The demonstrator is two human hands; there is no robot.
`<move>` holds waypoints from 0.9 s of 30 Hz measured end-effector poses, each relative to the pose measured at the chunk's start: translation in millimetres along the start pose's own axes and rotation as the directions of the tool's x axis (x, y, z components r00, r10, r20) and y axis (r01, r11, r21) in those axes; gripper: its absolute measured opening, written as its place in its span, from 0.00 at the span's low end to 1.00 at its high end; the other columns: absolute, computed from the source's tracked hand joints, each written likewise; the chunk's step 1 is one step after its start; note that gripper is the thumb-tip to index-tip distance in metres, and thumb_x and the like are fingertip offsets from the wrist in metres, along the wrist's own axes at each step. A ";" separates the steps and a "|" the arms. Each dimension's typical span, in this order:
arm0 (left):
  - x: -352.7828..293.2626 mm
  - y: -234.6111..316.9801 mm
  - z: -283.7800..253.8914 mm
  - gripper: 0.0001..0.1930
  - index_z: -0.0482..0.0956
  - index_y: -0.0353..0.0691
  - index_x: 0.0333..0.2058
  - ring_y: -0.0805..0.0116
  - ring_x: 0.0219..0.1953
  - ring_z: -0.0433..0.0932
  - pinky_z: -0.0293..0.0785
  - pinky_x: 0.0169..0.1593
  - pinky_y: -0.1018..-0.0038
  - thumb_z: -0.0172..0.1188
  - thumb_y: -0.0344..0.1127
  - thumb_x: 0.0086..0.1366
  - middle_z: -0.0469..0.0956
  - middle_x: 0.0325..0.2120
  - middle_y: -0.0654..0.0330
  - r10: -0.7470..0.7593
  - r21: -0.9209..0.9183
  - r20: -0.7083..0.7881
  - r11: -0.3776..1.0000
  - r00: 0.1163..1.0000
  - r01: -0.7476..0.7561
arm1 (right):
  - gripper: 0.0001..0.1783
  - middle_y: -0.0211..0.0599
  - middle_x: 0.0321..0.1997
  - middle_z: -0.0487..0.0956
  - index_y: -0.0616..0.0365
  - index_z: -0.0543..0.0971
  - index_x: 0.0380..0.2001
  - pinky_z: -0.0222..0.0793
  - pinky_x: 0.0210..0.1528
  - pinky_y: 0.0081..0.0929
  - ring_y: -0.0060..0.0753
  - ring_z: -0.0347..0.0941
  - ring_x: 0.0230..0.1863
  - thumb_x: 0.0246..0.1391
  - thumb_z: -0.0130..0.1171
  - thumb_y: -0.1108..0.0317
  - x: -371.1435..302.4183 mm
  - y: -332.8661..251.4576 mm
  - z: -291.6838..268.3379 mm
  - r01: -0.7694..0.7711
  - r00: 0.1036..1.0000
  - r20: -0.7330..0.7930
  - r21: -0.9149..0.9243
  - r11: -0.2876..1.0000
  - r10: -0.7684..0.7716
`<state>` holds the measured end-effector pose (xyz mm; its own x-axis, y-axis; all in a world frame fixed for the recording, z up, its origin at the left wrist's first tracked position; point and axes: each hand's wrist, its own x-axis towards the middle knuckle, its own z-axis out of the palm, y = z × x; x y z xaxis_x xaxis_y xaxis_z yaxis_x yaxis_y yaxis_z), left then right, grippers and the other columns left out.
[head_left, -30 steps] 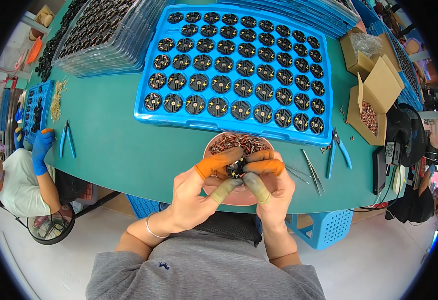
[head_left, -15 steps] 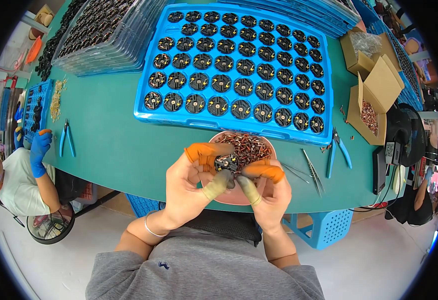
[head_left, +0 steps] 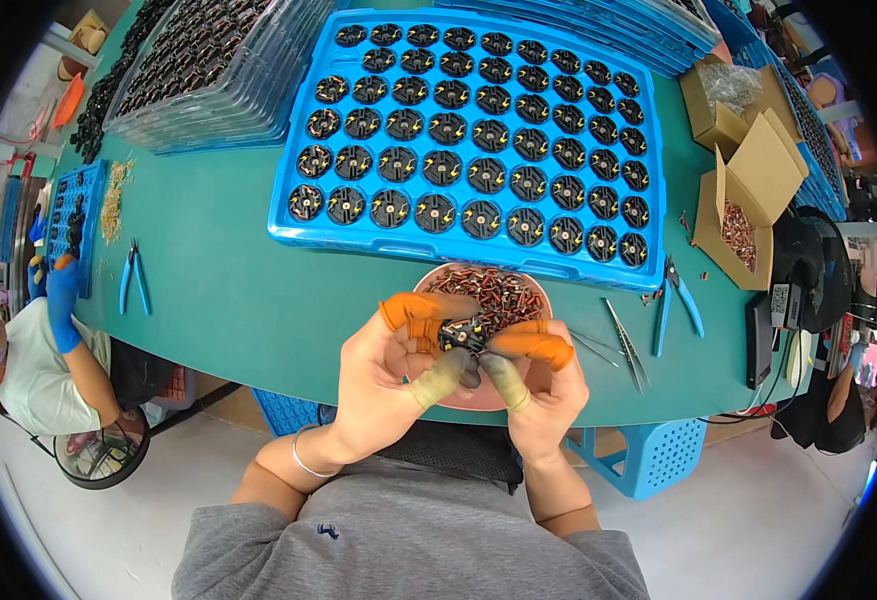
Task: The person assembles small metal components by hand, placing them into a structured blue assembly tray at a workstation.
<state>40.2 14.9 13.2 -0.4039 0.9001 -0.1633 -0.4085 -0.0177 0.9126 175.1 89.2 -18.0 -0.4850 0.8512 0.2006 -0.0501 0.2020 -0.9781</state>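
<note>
My left hand (head_left: 381,352), with orange and pale finger cots, pinches a round black part (head_left: 462,335) that has copper and yellow bits on it. At its right side, my right hand (head_left: 544,390) has thumb and forefinger pressed together against the part's edge. Whether those fingertips also hold something small cannot be made out. Both hands are over a pink bowl (head_left: 479,401) filled with small copper-red components (head_left: 494,290). Just beyond the bowl lies a blue tray (head_left: 379,240) with rows of similar round black parts, and one pocket at its far left holds none.
Tweezers (head_left: 627,345) and blue-handled cutters (head_left: 687,300) lie right of the bowl; blue-handled pliers (head_left: 136,280) lie left. An open cardboard box (head_left: 724,240) holds more components. Clear stacked trays (head_left: 209,120) stand at the back left. A co-worker's blue-gloved hand (head_left: 63,300) is at far left.
The round part has turned and tilted in my fingers, now showing more of its face. Both hands have shifted slightly right. The co-worker's gloved hand has moved left.
</note>
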 end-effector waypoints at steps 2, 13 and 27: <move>0.5 3.6 3.0 0.18 0.68 0.27 0.48 0.67 0.38 0.78 0.79 0.41 0.73 0.54 0.16 0.57 0.74 0.42 0.50 -0.064 -0.055 -0.027 0.996 0.998 0.063 | 0.12 0.35 0.36 0.74 0.64 0.76 0.33 0.66 0.41 0.22 0.24 0.70 0.37 0.43 0.64 0.83 -1.5 3.6 0.2 -0.047 0.999 -0.013 0.092 0.995 0.049; -0.7 2.4 4.9 0.20 0.65 0.29 0.50 0.66 0.35 0.79 0.81 0.37 0.73 0.53 0.17 0.59 0.74 0.40 0.50 -0.049 -0.085 0.021 0.995 0.999 0.050 | 0.09 0.40 0.39 0.75 0.67 0.75 0.33 0.69 0.41 0.25 0.29 0.72 0.39 0.46 0.62 0.83 -1.9 4.9 -4.0 -0.118 0.993 0.056 0.400 0.909 0.105; -3.4 1.6 3.6 0.18 0.65 0.27 0.49 0.64 0.28 0.80 0.82 0.31 0.73 0.52 0.18 0.58 0.75 0.35 0.48 -0.061 -0.075 -0.009 0.995 0.998 0.060 | 0.11 0.41 0.41 0.72 0.65 0.73 0.37 0.68 0.46 0.29 0.30 0.70 0.43 0.49 0.59 0.84 1.5 6.6 -4.9 -0.212 0.973 0.186 0.514 0.831 0.133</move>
<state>43.9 13.3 16.6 -0.3861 0.8954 -0.2219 -0.4920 0.0035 0.8706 178.3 94.2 -23.9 -0.6415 0.7652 0.0552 -0.3876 -0.2611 -0.8841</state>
